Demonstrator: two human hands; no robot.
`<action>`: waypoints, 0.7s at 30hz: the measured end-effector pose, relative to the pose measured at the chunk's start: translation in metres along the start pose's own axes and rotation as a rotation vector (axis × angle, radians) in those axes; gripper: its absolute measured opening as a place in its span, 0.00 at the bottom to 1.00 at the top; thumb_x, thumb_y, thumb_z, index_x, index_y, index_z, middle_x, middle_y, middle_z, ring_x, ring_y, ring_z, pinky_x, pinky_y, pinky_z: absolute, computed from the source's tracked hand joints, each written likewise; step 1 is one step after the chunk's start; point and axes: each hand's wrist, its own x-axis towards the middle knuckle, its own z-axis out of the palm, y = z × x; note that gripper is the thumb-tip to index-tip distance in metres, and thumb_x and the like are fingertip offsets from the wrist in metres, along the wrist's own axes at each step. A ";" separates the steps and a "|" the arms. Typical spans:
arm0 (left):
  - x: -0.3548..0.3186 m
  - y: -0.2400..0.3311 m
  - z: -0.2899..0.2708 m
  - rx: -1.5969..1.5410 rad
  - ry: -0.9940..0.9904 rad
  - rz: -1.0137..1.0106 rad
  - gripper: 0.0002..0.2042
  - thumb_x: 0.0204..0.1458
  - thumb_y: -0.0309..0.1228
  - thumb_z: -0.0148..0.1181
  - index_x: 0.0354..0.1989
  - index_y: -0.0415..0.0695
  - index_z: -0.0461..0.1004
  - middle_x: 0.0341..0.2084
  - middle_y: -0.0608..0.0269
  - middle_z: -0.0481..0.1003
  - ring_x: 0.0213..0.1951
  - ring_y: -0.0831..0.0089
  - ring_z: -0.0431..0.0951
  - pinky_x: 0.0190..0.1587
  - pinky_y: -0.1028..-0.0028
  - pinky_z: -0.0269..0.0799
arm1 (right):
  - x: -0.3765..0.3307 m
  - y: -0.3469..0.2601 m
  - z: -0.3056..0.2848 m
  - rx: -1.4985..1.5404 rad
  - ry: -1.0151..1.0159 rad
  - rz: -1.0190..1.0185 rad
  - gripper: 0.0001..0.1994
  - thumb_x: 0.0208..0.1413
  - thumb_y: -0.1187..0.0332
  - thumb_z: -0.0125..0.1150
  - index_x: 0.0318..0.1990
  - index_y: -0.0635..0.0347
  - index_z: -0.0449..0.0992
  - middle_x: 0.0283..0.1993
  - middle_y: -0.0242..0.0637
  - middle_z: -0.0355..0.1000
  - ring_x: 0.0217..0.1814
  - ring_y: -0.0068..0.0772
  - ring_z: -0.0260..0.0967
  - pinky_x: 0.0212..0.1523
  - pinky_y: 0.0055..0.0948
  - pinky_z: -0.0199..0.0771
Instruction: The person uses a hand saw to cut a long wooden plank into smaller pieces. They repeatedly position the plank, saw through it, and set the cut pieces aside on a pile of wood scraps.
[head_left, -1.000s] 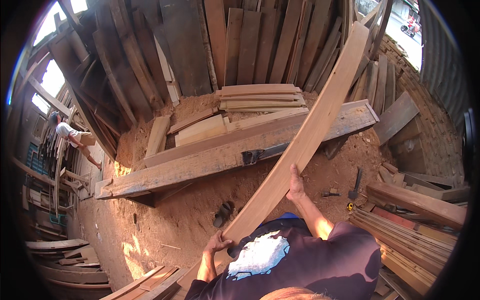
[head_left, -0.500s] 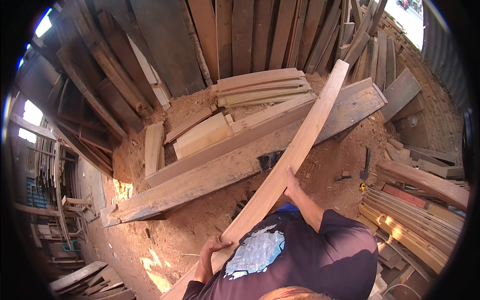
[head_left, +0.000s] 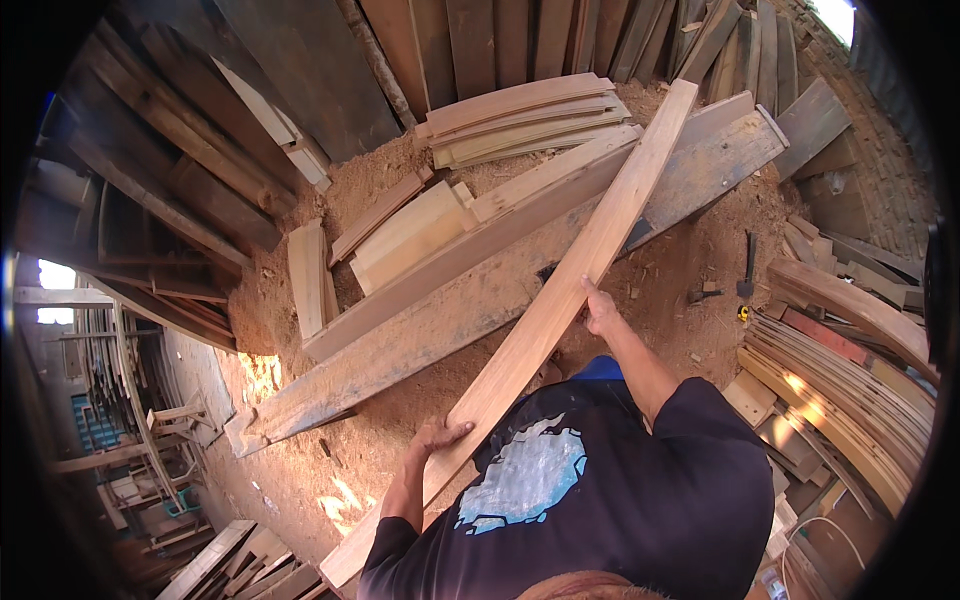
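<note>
A long, smooth light-brown plank (head_left: 560, 312) slants from the lower left to the upper right, in front of my body. My left hand (head_left: 440, 437) grips its near part, with the thumb lying on the upper face. Farther along, my right hand (head_left: 600, 308) holds the right edge, thumb on top and fingers partly hidden below. The plank's far part passes above a low, weathered wooden bench beam (head_left: 400, 345). Along the back of that beam lies another plank (head_left: 480, 255).
Short boards (head_left: 525, 125) are stacked on sawdust behind the bench, with tall boards (head_left: 470, 45) leaning at the back. On the ground to the right lie a hammer-like tool (head_left: 747, 268) and a yellow tape measure (head_left: 743, 313). Stacked timber (head_left: 835, 400) flanks my right side.
The view has tilted, so the surroundings sit higher in the picture. Both hands keep their hold on the plank, which has shifted slightly toward me relative to the bench.
</note>
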 end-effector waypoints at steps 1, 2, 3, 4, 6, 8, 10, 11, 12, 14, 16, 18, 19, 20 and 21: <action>-0.002 0.003 -0.003 0.024 0.019 0.002 0.50 0.42 0.74 0.58 0.60 0.38 0.72 0.48 0.34 0.77 0.55 0.46 0.77 0.57 0.57 0.72 | -0.006 -0.005 0.001 0.012 -0.038 0.024 0.29 0.60 0.40 0.59 0.54 0.57 0.72 0.47 0.37 0.75 0.47 0.38 0.74 0.48 0.46 0.76; 0.005 -0.004 0.000 0.020 0.010 0.008 0.52 0.41 0.75 0.58 0.62 0.37 0.70 0.50 0.33 0.76 0.56 0.44 0.76 0.57 0.56 0.72 | -0.004 -0.005 -0.002 0.087 -0.096 0.043 0.29 0.63 0.37 0.52 0.52 0.55 0.72 0.43 0.35 0.74 0.42 0.36 0.73 0.44 0.44 0.77; 0.005 -0.007 0.002 0.006 0.009 -0.002 0.52 0.41 0.75 0.58 0.62 0.37 0.70 0.50 0.33 0.76 0.57 0.44 0.75 0.57 0.56 0.71 | -0.008 -0.003 -0.003 0.156 -0.052 0.017 0.29 0.64 0.37 0.50 0.52 0.54 0.72 0.43 0.35 0.74 0.42 0.36 0.73 0.44 0.44 0.77; 0.005 -0.002 -0.001 -0.005 0.008 -0.005 0.52 0.41 0.75 0.58 0.61 0.36 0.70 0.50 0.33 0.76 0.57 0.44 0.75 0.57 0.56 0.71 | -0.008 -0.002 -0.006 0.228 -0.003 -0.015 0.28 0.64 0.37 0.48 0.53 0.53 0.72 0.43 0.35 0.74 0.41 0.36 0.72 0.44 0.44 0.77; 0.006 0.002 0.002 -0.032 -0.001 0.008 0.52 0.41 0.75 0.58 0.61 0.35 0.70 0.50 0.33 0.76 0.57 0.44 0.75 0.57 0.56 0.71 | -0.004 0.001 -0.014 0.300 0.116 -0.081 0.24 0.68 0.45 0.47 0.57 0.53 0.70 0.45 0.39 0.76 0.44 0.36 0.74 0.46 0.43 0.77; 0.011 0.004 0.002 -0.052 -0.010 0.048 0.52 0.41 0.74 0.59 0.61 0.35 0.70 0.50 0.33 0.76 0.57 0.44 0.75 0.58 0.56 0.71 | 0.005 0.014 -0.028 -0.431 0.239 -0.365 0.21 0.68 0.53 0.49 0.60 0.55 0.68 0.49 0.46 0.76 0.49 0.42 0.75 0.50 0.43 0.76; 0.011 -0.008 0.007 -0.038 -0.039 0.007 0.52 0.42 0.74 0.59 0.61 0.35 0.70 0.51 0.33 0.76 0.58 0.44 0.75 0.58 0.56 0.71 | -0.024 0.019 -0.003 -1.148 0.293 -0.504 0.20 0.64 0.67 0.49 0.63 0.60 0.66 0.54 0.58 0.74 0.58 0.55 0.73 0.57 0.44 0.74; 0.015 -0.008 0.008 -0.024 -0.055 0.004 0.51 0.42 0.74 0.59 0.61 0.35 0.70 0.51 0.33 0.76 0.58 0.44 0.74 0.58 0.56 0.71 | -0.026 0.019 -0.002 -1.299 0.247 -0.464 0.22 0.63 0.67 0.50 0.65 0.59 0.65 0.59 0.56 0.70 0.60 0.55 0.71 0.60 0.45 0.73; 0.019 -0.011 0.008 -0.032 -0.052 0.010 0.51 0.42 0.73 0.59 0.60 0.35 0.70 0.50 0.33 0.76 0.58 0.45 0.74 0.58 0.56 0.71 | -0.028 0.022 0.001 -1.448 0.190 -0.421 0.24 0.63 0.67 0.51 0.67 0.57 0.63 0.63 0.54 0.67 0.63 0.56 0.68 0.62 0.47 0.71; 0.018 -0.014 0.008 -0.050 -0.047 0.010 0.50 0.43 0.73 0.59 0.59 0.35 0.71 0.50 0.33 0.76 0.58 0.45 0.74 0.58 0.57 0.70 | -0.031 0.030 0.004 -1.643 0.089 -0.551 0.25 0.58 0.68 0.53 0.64 0.61 0.67 0.61 0.56 0.69 0.64 0.57 0.67 0.61 0.46 0.72; 0.016 -0.009 0.002 -0.062 -0.015 0.035 0.49 0.44 0.73 0.58 0.58 0.35 0.72 0.50 0.34 0.76 0.57 0.45 0.75 0.58 0.57 0.71 | -0.019 0.031 0.002 -1.826 -0.023 -0.585 0.26 0.57 0.65 0.54 0.64 0.60 0.67 0.63 0.55 0.67 0.65 0.57 0.65 0.62 0.45 0.71; 0.013 -0.004 -0.007 -0.069 0.014 0.047 0.48 0.44 0.72 0.58 0.57 0.35 0.73 0.50 0.34 0.76 0.57 0.46 0.75 0.58 0.56 0.71 | -0.003 0.034 0.001 -1.927 -0.098 -0.624 0.26 0.57 0.63 0.56 0.63 0.60 0.68 0.65 0.55 0.65 0.66 0.56 0.65 0.62 0.44 0.72; 0.012 -0.004 -0.009 -0.073 0.028 0.046 0.48 0.45 0.72 0.58 0.57 0.35 0.73 0.50 0.34 0.76 0.57 0.46 0.75 0.58 0.56 0.71 | 0.008 0.037 0.002 -1.939 -0.119 -0.647 0.26 0.57 0.61 0.57 0.63 0.60 0.69 0.66 0.54 0.65 0.66 0.55 0.64 0.62 0.44 0.72; 0.013 -0.002 -0.012 -0.075 0.040 0.051 0.47 0.45 0.72 0.58 0.57 0.35 0.74 0.50 0.34 0.76 0.57 0.46 0.75 0.58 0.56 0.71 | 0.015 0.037 0.002 -1.952 -0.132 -0.671 0.26 0.57 0.60 0.57 0.62 0.60 0.70 0.66 0.54 0.64 0.66 0.54 0.64 0.61 0.43 0.73; 0.015 0.000 -0.016 -0.059 0.042 0.049 0.47 0.45 0.71 0.58 0.57 0.36 0.73 0.50 0.34 0.76 0.57 0.46 0.75 0.59 0.56 0.71 | 0.021 0.038 0.003 -1.951 -0.080 -0.652 0.26 0.57 0.59 0.58 0.62 0.60 0.70 0.65 0.54 0.66 0.66 0.54 0.65 0.61 0.43 0.72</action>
